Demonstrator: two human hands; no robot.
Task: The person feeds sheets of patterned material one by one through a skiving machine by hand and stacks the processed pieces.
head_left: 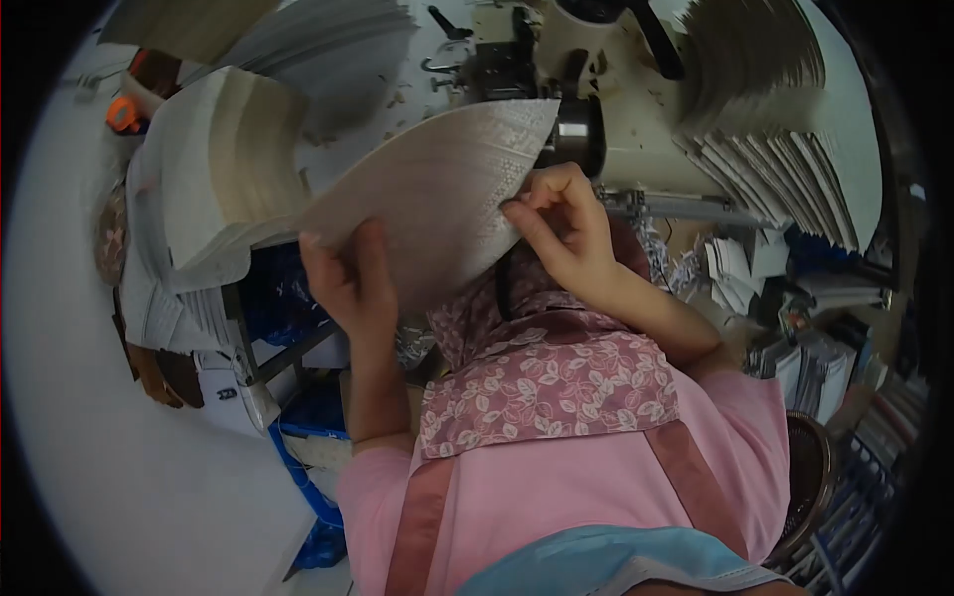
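Note:
A pale, fan-shaped piece of patterned fabric (437, 189) is held up in front of me by both hands. My left hand (343, 278) grips its lower left edge, thumb on top. My right hand (556, 223) pinches its right edge between thumb and fingers. The piece's upper tip reaches toward a sewing machine (586, 60) beyond it. My floral apron and pink sleeves fill the lower middle of the view.
A tall stack of similar pale pieces (224, 159) sits at the left on a white table (89, 328). Fanned stacks of pieces (775, 129) lie at the upper right. An orange tool (124, 114) lies far left. A blue frame (303, 457) and clutter stand below.

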